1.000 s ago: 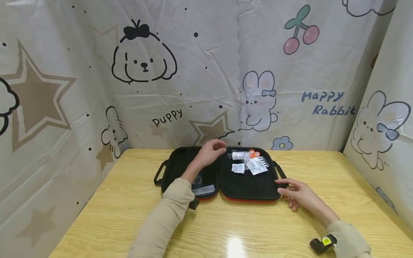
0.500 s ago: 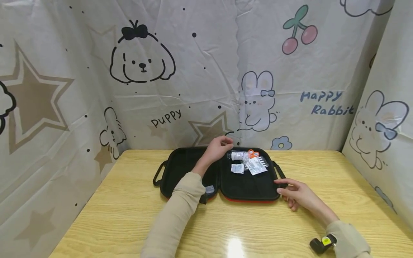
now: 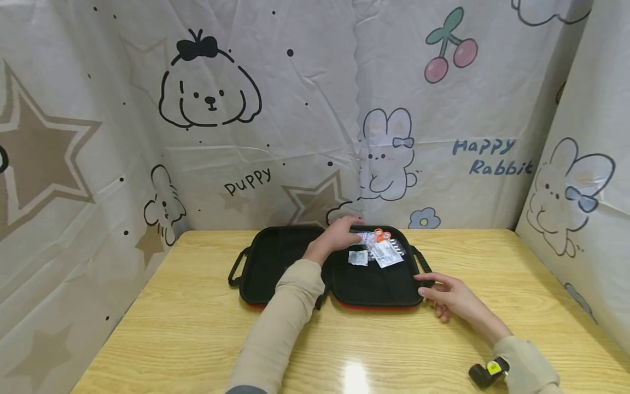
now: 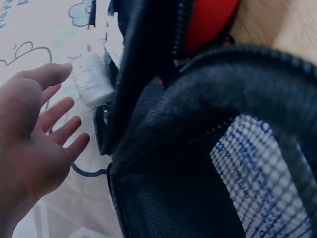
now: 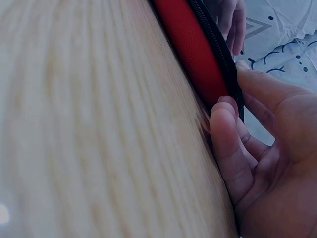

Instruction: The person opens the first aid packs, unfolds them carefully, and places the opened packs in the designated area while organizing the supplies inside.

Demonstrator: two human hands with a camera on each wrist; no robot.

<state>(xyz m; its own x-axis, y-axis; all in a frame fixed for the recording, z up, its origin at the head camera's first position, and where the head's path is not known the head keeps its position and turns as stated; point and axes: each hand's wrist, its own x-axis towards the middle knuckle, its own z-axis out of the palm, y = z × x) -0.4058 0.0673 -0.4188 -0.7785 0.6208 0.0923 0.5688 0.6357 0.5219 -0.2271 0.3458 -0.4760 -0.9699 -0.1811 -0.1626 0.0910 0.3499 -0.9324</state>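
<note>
An unfolded black-lined case (image 3: pixel 376 290) with a red outside lies on the table. In its right half are orange-handled scissors (image 3: pixel 381 235), a small white packet (image 3: pixel 358 258) and a larger flat packet (image 3: pixel 386 254). My left hand (image 3: pixel 339 235) reaches over that half's back left corner. In the left wrist view its loosely bent fingers are spread beside a white wrapped roll (image 4: pixel 92 79), the thumb tip close to it. At the case's front right corner, my right hand (image 3: pixel 453 295) pinches the rim between thumb and fingers, near the zipper (image 5: pixel 210 29).
Behind a mesh pocket in the left half shows a white and blue printed package (image 4: pixel 262 173). Carry handles (image 3: pixel 238 268) stick out at both sides. A patterned cloth (image 3: pixel 315 109) hangs right behind the wooden table (image 3: pixel 394 350).
My left hand has moved right and down, from above the left half to the white roll. My right hand has stayed at the case's corner. The head view has shifted slightly.
</note>
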